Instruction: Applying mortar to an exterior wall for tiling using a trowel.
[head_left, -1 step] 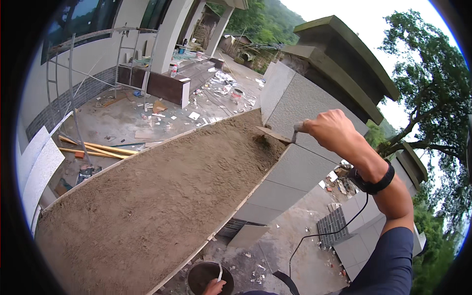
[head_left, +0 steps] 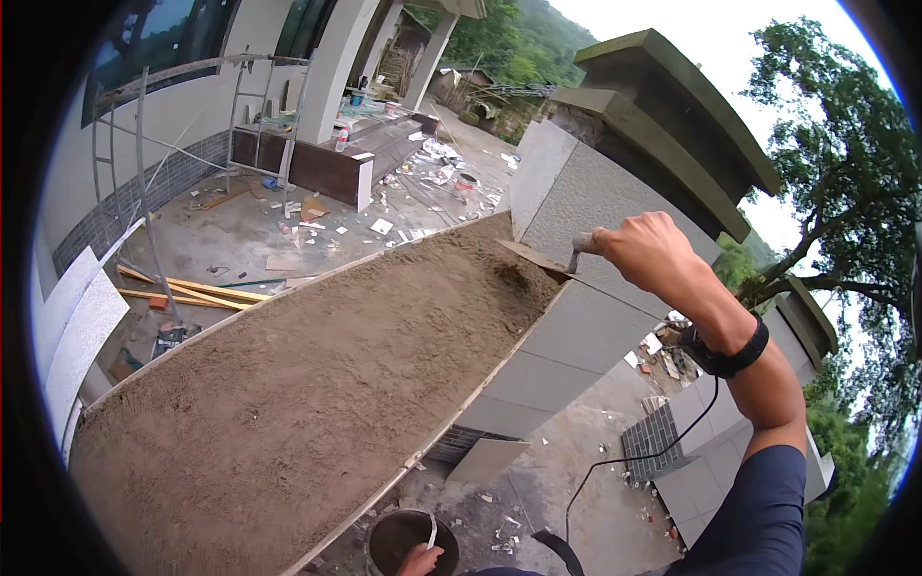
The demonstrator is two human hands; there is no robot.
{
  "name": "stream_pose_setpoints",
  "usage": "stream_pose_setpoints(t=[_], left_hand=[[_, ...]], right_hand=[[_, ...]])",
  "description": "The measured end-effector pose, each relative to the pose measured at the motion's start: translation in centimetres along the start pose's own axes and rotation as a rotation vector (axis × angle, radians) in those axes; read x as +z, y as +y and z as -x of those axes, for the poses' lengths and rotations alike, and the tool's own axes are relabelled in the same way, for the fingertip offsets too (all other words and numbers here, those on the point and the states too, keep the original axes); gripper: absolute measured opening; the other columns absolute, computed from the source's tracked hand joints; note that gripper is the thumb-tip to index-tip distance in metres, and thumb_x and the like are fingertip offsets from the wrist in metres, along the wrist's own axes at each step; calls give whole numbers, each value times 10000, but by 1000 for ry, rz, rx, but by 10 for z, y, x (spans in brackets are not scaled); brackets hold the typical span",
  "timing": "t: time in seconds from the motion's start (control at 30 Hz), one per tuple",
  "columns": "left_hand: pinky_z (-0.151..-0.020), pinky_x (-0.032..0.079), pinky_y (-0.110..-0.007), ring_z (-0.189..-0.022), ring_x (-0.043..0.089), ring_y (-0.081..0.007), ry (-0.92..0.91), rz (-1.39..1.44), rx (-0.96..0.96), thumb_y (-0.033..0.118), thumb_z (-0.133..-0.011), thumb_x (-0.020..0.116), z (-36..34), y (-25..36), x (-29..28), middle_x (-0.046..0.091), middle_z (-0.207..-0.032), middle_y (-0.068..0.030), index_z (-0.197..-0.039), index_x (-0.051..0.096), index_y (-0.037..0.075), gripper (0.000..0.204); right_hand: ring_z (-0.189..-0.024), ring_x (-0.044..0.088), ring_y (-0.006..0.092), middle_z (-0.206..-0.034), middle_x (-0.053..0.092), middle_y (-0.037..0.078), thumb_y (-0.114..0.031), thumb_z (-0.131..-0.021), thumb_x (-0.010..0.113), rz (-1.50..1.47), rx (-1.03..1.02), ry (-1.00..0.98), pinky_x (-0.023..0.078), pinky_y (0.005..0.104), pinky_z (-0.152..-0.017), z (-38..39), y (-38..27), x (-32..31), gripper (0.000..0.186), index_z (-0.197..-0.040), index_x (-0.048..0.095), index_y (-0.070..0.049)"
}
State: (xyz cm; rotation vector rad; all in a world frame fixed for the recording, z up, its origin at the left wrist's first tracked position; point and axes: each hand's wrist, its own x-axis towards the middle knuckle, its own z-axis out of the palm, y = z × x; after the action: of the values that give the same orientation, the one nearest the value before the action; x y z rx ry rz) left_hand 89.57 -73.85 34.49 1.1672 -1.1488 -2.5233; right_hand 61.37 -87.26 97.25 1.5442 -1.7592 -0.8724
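My right hand [head_left: 645,245] is closed round the handle of a pointed trowel [head_left: 534,256]. The blade lies at the far right corner of a long bed of brown mortar [head_left: 317,365] on top of a low wall, beside a tiled pillar [head_left: 607,197]. A small hollow and a darker lump of mortar show by the blade. Low at the bottom edge, my left hand [head_left: 421,560] is wrapped round the pale handle of a dark round bucket [head_left: 384,526]. Part of the bucket and most of my left arm are out of view.
Grey tiles [head_left: 576,322] face the wall's near side, and a loose tile [head_left: 487,461] leans at its foot. Beyond stand metal scaffolding [head_left: 144,173] and yellow timber strips [head_left: 197,291]. Litter covers the ground. A black cable [head_left: 615,461] hangs from my right wristband [head_left: 730,355].
The trowel blade has tilted very slightly, its tip a little higher. My left hand stays at the bucket handle.
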Motion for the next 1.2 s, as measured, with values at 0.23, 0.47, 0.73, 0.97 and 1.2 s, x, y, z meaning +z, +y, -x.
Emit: stream_pose_setpoints(t=[0.23, 0.47, 0.73, 0.97, 1.2], left_hand=[[-408, 304, -231, -469, 399, -51, 13, -29, -26, 247, -880, 605, 19, 9, 2, 425, -590, 65, -851, 574, 127, 127], [-411, 307, -227, -476, 401, -50, 23, 9, -54, 240, -881, 610, 29, 5, 1, 438, -613, 60, -840, 562, 131, 126], [-383, 280, -220, -437, 355, -49, 30, -19, -88, 198, -914, 568, 27, 15, -1, 396, -580, 63, -825, 545, 129, 115], [-489, 384, -230, -549, 477, -93, 5, -107, -161, 215, -858, 604, 27, 20, -3, 518, -684, -4, -823, 560, 72, 153], [-380, 288, -224, -432, 370, -54, 21, -39, -106, 187, -915, 565, 39, 19, 3, 412, -580, 55, -821, 549, 118, 118]], right_hand=[[-659, 658, 308, -654, 633, 128, -68, -798, 567, -181, 66, 152, 498, 407, -545, -51, -2, 90, 186, -950, 664, -114], [-638, 657, 308, -665, 620, 127, -143, -914, 499, -306, 60, 231, 502, 427, -536, 0, -24, 70, 186, -1047, 622, -103], [-671, 650, 287, -772, 600, 155, -142, -907, 540, -249, 68, 204, 504, 397, -556, 46, 6, 104, 326, -1230, 571, -163], [-694, 652, 288, -796, 592, 142, -134, -891, 557, -234, 188, 118, 506, 391, -573, 101, 33, 126, 351, -1232, 575, -212], [-723, 644, 318, -814, 597, 145, -188, -893, 567, -326, 241, 152, 507, 410, -599, 63, 44, 155, 344, -1233, 568, -245]])
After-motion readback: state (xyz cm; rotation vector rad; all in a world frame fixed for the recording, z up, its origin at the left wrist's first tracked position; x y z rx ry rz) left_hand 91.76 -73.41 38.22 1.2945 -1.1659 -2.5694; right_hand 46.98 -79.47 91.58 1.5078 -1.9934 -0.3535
